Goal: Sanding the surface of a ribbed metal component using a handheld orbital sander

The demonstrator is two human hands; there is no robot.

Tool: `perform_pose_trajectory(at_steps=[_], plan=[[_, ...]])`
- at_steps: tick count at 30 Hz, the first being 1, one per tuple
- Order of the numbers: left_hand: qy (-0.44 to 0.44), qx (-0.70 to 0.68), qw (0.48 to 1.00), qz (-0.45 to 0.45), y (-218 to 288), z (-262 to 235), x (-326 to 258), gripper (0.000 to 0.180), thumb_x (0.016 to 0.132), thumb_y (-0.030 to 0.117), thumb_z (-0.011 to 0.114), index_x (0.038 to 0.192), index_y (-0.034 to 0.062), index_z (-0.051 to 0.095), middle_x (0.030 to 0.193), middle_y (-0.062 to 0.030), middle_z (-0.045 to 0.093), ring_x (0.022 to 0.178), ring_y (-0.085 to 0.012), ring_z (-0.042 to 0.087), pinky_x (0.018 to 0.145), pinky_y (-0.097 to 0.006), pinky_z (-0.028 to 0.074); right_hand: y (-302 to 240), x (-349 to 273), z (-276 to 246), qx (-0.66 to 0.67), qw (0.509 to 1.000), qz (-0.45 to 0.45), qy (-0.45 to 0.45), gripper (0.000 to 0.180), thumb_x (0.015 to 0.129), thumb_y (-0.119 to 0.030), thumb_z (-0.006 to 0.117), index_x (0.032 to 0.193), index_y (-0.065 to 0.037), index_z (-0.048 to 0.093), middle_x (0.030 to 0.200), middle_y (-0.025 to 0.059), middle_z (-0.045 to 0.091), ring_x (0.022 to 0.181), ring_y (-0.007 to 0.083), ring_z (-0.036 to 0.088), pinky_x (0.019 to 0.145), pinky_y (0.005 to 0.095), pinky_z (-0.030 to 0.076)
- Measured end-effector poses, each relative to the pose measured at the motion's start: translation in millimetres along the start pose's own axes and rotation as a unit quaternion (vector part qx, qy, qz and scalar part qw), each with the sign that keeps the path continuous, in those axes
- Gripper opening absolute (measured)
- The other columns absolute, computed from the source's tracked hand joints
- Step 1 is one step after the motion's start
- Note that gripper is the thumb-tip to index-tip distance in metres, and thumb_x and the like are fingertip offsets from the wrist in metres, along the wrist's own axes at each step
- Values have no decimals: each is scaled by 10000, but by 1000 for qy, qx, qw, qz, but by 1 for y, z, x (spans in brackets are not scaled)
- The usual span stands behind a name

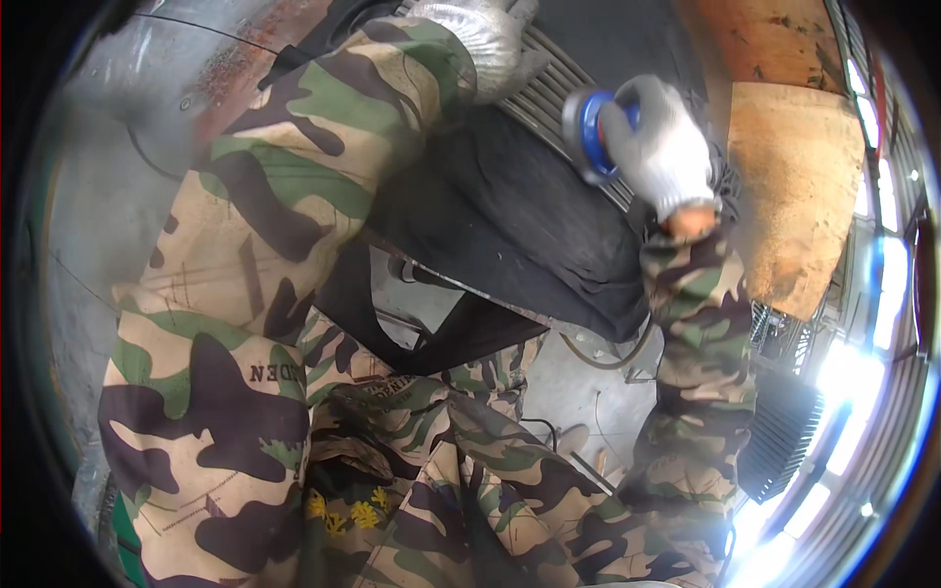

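My right hand (659, 147), in a white knit glove, is closed around a blue round tool (595, 137) with a grey rim. The tool is slightly blurred, and its working face is turned away from view. It is at the right end of a row of parallel grey metal bars (554, 90). Near the top edge, my left hand (480, 41), gloved the same way, rests on the far end of these bars with thumb and fingers apart. Some of its fingertips are cut off by the frame. Black cloth (490, 186) lies under and around the bars.
Brown wooden boards (794, 186) stand at the right. A dark slatted stack (779, 436) lies below them. On the left is a grey metal surface (108, 196) with a thin cable. A hose (613, 365) hangs below the cloth, above the grey floor (588, 402).
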State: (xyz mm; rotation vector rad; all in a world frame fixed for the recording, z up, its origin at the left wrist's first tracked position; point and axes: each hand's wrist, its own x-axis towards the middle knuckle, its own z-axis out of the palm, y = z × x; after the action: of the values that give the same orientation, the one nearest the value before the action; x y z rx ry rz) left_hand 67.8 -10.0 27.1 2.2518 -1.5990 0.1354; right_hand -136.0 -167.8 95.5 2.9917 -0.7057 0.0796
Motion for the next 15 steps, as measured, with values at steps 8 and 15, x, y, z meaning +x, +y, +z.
perform_pose_trajectory(at_steps=[8,15], plan=[[4,6,1000,6,6,17,-10,736,1033,518,559,1525,-29,567,1576,-268,549,1509,-446,454,1300,-577,256,-8,-7,-2,-10,1000,13,-11,400,956,-386,631,1138,-46,739,1115,302,737,1015,473,740,935,511,604],[51,3,999,3,-1,39,-6,712,1034,514,557,1509,-16,590,1571,-253,556,1507,-443,453,1300,-575,254,16,14,8,-13,998,62,-13,372,945,-362,641,1111,-44,742,1124,292,734,996,469,744,919,504,609]])
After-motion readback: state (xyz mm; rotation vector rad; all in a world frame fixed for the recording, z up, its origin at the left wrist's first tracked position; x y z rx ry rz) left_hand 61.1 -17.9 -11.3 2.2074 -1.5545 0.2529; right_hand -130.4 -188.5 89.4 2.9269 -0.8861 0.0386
